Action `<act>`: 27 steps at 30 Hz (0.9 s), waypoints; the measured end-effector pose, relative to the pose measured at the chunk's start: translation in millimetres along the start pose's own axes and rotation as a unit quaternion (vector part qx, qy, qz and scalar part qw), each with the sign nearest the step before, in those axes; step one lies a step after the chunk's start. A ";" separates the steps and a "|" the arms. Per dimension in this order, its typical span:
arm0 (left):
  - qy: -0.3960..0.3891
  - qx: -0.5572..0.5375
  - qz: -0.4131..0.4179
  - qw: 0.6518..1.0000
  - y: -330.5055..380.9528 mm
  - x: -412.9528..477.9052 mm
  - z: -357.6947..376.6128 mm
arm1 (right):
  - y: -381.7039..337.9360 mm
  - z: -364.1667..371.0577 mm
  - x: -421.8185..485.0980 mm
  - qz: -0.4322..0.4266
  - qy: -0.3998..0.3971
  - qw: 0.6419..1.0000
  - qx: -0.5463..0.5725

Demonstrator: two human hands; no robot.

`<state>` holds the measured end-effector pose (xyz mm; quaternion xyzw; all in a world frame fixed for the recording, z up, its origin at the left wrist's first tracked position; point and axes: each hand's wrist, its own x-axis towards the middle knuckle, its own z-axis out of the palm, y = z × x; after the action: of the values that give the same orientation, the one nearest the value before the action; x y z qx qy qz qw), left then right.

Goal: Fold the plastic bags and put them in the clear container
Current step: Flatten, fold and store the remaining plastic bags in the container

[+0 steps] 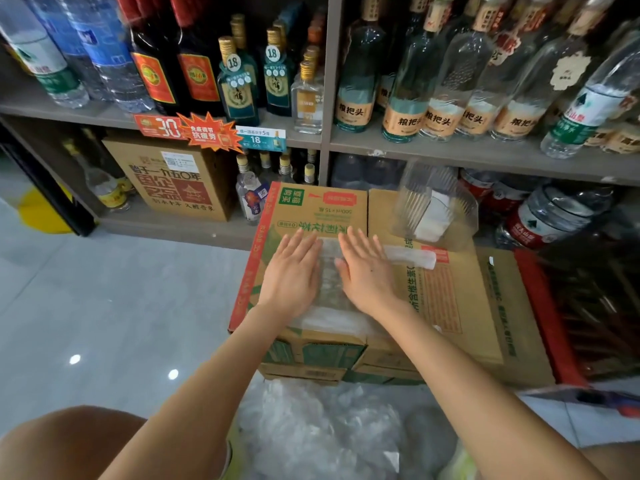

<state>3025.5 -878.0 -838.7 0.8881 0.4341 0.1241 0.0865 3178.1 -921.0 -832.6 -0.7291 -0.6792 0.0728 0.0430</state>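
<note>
1. The left hand [291,271] and the right hand [367,275] are laid flat, palms down, with the fingers straight and held close together; nothing is pinched; both are pressed on a clear plastic bag [328,271], which is seen between them.
2. The bag is spread on the top of a cardboard box [311,209]; its near end reaches almost to the near edge of the box.
3. A second box [446,299] is set against the first on its right side; a small folded strip of plastic [410,257] is laid there, just beside the right fingers.
4. The clear container [410,199] is placed on the far part of the second box; a white folded stack [431,220] is seen through its wall.
5. A loose pile of plastic bags [311,431] is kept below the boxes, between the forearms.
6. Open floor [121,289] is found to the left of the boxes; a shelf of bottles [450,152] is close behind them; a red crate [540,306] is close on the right.
</note>
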 end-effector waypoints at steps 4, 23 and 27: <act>-0.103 0.060 -0.010 0.993 -6.6 10.2 19.4 | 8.3 16.6 4.1 -0.023 -0.056 0.997 -0.048; -0.079 0.067 -0.004 0.995 -9.6 -11.5 -4.0 | -7.1 10.4 -60.7 0.004 -0.009 1.000 0.028; -0.086 0.044 -0.003 0.995 2.6 -47.5 21.3 | -10.2 33.7 -66.0 -0.007 -0.024 1.000 -0.012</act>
<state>3005.7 -918.2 -865.2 0.8971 0.4326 0.0279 0.0848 3158.2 -987.3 -861.0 -0.7226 -0.6861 0.0820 0.0182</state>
